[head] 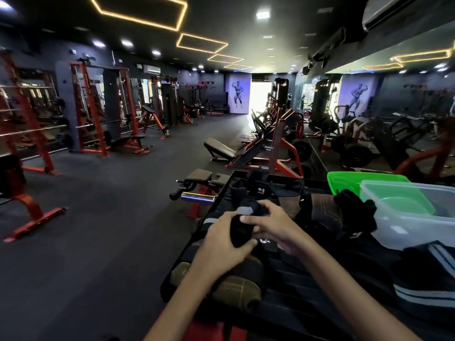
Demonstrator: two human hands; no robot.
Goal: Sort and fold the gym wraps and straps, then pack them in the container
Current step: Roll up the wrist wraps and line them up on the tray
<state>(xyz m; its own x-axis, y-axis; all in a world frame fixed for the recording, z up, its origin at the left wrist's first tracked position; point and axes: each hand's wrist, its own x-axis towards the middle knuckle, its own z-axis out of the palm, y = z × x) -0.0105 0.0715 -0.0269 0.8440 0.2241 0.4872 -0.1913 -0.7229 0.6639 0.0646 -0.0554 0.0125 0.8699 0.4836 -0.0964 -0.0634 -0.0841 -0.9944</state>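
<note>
Both hands hold one black wrap (242,230) with a grey patch at its top, above a dark table (290,303). My left hand (222,239) grips its lower left side, thumb across the front. My right hand (268,225) pinches its upper right part with curled fingers. A clear plastic container (418,225) stands at the right, and a green tub (349,180) sits behind and partly under it. More black wraps and straps (270,188) lie across the far end of the table. A black wrap (354,205) hangs beside the container.
Olive padded rolls (236,289) lie under my left forearm. A black band with grey stripes (428,286) lies at the near right. Red gym machines, benches (219,148) and racks (98,114) ring a dark floor to the left. A mirror wall runs along the right.
</note>
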